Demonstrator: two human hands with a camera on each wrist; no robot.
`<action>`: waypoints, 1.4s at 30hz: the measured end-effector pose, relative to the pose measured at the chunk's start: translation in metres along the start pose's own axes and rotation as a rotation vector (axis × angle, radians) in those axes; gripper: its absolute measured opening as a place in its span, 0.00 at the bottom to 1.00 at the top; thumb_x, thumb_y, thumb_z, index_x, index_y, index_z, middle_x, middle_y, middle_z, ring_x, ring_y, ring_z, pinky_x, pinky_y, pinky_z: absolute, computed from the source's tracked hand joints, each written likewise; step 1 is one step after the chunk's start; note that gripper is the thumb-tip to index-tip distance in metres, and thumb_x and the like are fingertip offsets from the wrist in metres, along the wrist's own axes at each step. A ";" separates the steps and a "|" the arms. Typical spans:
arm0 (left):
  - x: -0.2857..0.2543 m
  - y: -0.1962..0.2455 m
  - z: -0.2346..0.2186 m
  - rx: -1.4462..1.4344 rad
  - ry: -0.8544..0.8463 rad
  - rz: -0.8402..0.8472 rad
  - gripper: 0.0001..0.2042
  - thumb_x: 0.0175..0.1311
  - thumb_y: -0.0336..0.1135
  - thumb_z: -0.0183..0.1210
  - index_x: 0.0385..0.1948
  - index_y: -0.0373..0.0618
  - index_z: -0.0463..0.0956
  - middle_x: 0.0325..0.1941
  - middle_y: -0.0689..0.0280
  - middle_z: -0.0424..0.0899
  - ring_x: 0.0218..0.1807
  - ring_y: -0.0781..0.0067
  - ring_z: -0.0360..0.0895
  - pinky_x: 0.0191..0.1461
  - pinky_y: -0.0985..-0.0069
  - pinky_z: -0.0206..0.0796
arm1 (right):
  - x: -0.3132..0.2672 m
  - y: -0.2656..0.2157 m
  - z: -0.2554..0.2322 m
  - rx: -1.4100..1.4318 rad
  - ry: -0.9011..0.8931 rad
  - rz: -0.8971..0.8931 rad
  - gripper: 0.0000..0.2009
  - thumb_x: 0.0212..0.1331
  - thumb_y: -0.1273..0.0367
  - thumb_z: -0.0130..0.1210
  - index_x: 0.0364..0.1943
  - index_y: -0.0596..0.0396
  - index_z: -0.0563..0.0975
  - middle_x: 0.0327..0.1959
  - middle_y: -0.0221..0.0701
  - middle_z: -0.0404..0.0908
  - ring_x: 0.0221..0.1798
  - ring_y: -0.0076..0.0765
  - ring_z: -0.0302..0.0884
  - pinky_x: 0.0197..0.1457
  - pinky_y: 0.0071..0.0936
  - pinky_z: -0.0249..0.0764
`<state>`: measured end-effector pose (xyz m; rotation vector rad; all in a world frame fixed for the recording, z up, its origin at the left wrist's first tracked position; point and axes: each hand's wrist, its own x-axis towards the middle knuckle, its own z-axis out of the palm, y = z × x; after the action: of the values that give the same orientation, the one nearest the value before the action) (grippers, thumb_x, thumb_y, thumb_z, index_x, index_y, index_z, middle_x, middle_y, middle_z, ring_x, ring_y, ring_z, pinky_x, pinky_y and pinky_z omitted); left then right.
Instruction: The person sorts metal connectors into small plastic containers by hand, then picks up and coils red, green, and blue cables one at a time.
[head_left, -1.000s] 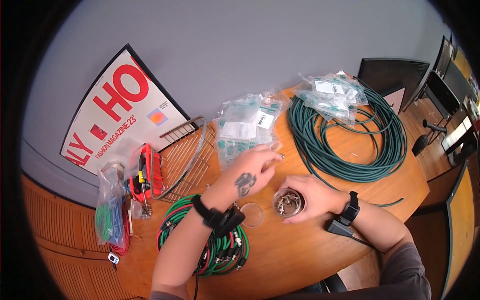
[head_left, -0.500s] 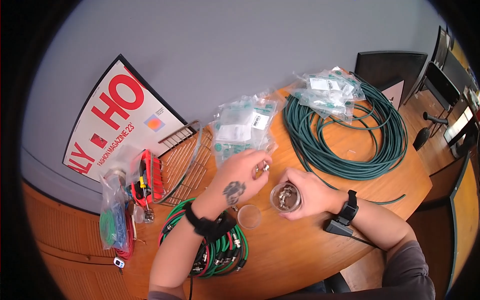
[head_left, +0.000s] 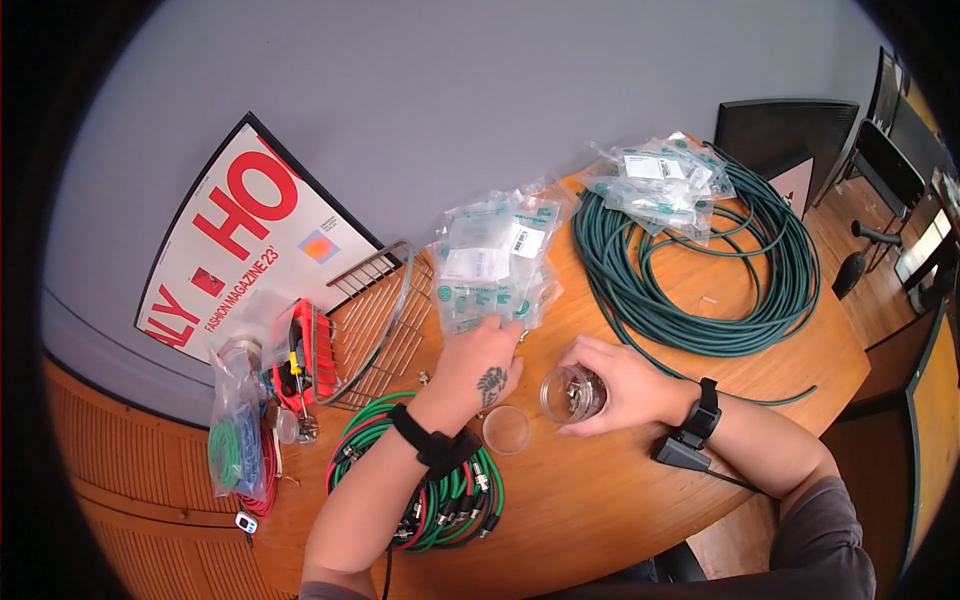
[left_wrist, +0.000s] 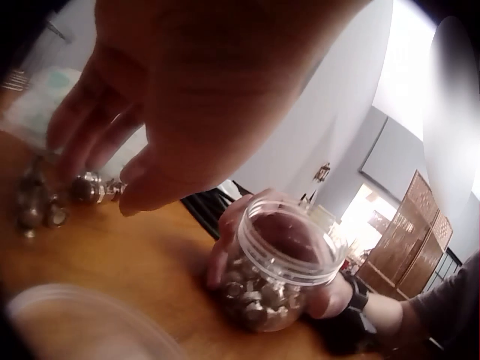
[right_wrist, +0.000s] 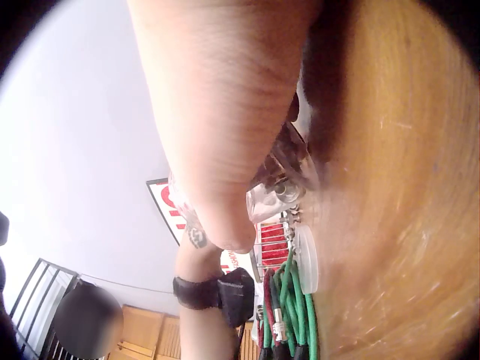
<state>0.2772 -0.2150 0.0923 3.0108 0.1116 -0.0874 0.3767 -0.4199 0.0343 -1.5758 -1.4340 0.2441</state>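
My left hand (head_left: pixel 480 365) reaches low over the table, just in front of the flat plastic bags (head_left: pixel 488 262). Its thumb and fingers pinch a small metal connector (left_wrist: pixel 88 187), clearest in the left wrist view. Several similar connectors (left_wrist: pixel 34 202) lie on the wood beyond those fingertips. My right hand (head_left: pixel 630 385) is wrapped around a clear open jar (head_left: pixel 560 395), which tilts toward the left hand. Metal connectors (left_wrist: pixel 262 300) fill the lower part of the jar. Between the left wrist and the jar, the round clear lid (head_left: pixel 506 430) lies on the table.
Coiled green and red cables (head_left: pixel 460 500) with metal ends lie under the left forearm. A wire rack (head_left: pixel 375 335) and a red tool box (head_left: pixel 300 345) stand at left. Toward the back right is a large dark green cable coil (head_left: pixel 600 270), with more bags (head_left: pixel 660 185) on it.
My left hand has drawn back leftward from near the jar, and its fingers now point down toward the table by the bags. The right hand keeps hold of the jar, which tips further left.
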 end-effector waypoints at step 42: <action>-0.036 0.026 0.028 -0.288 -0.036 0.024 0.08 0.53 0.32 0.63 0.28 0.37 0.78 0.31 0.54 0.80 0.36 0.51 0.80 0.41 0.61 0.72 | 0.000 0.005 0.000 -0.094 0.051 0.004 0.29 0.40 0.58 0.72 0.47 0.53 0.73 0.43 0.37 0.73 0.44 0.49 0.78 0.43 0.38 0.76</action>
<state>0.2417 -0.2466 0.0702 2.7208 0.0764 -0.1120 0.3804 -0.4191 0.0306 -1.6492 -1.4207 0.1388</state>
